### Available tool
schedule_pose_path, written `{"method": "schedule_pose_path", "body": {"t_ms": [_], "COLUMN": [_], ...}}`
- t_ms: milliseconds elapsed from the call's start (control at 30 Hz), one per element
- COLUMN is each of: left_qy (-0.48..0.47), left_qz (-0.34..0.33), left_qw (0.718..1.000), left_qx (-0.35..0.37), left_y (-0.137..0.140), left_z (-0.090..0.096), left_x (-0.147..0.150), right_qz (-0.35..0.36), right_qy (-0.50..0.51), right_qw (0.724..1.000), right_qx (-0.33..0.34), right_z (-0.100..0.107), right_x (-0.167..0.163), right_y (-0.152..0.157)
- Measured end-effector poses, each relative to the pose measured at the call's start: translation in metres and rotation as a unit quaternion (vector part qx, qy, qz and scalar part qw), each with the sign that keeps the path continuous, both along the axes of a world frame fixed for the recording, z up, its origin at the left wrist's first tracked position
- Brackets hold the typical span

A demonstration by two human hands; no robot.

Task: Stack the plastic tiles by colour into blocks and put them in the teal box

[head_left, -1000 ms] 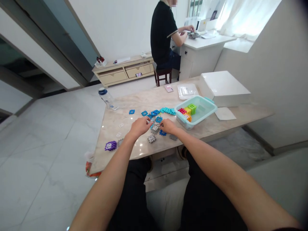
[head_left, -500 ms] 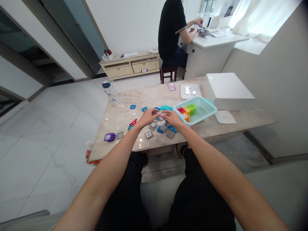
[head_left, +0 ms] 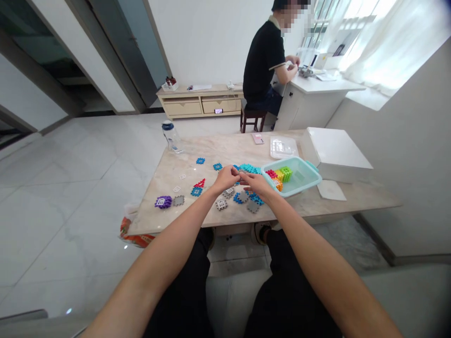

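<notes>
My left hand (head_left: 226, 178) and my right hand (head_left: 256, 184) meet above the table, fingertips touching. The left fingers are pinched and the right fingers are bent toward them; whatever small piece they hold is hidden. Under and around them lie notched plastic building tiles: a grey tile with a white window (head_left: 229, 192), another such tile (head_left: 221, 204), a plain grey tile (head_left: 252, 206) and a heap of turquoise tiles (head_left: 251, 168). Leftward are a blue tile (head_left: 196, 191), a red triangular piece (head_left: 200, 183), a purple stack (head_left: 163, 202) and a grey tile (head_left: 179, 200).
A light-teal basket (head_left: 313, 183) holding coloured tiles stands right of my hands. Beyond it are a white box (head_left: 334, 145) and a clear plastic container (head_left: 283, 147). A water bottle (head_left: 172, 137) stands at the far left corner. Another person (head_left: 264, 61) sits at a white desk.
The view has tilted up and shifted, so the table sits lower and more to the right. My hands have drawn together, and the grey-and-white piece seen by the fingertips is now hidden.
</notes>
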State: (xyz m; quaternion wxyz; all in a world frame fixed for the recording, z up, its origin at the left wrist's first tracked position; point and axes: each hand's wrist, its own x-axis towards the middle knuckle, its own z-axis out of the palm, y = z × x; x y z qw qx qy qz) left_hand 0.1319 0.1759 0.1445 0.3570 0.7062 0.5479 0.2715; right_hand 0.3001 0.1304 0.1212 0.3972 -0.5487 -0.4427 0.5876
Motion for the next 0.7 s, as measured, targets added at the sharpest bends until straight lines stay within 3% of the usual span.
{"method": "schedule_pose_path", "body": {"t_ms": [233, 367, 467, 567, 700], "left_qy": [0.074, 0.079, 0.094, 0.162, 0.194], "left_qz": [-0.004, -0.054, -0.097, -0.099, -0.067], "left_qw": [0.996, 0.993, 0.988, 0.976, 0.974], "left_qx": [0.056, 0.065, 0.071, 0.102, 0.095], "left_y": [-0.014, -0.018, -0.019, -0.017, -0.012], "left_z": [0.003, 0.008, 0.011, 0.013, 0.010], "left_x": [-0.011, -0.029, -0.051, -0.081, -0.119], "right_qz": [0.020, 0.001, -0.022, 0.060, 0.265], "right_qy": [0.010, -0.044, -0.154, -0.332, -0.469], "right_qw": [0.999, 0.994, 0.980, 0.925, 0.807], "right_qx": [0.048, 0.101, 0.126, 0.175, 0.242], "right_z": [0.000, 0.000, -0.007, -0.017, -0.027], "right_x": [-0.023, -0.030, -0.027, -0.022, -0.030], "right_y": [-0.002, 0.003, 0.006, 0.001, -0.010]}}
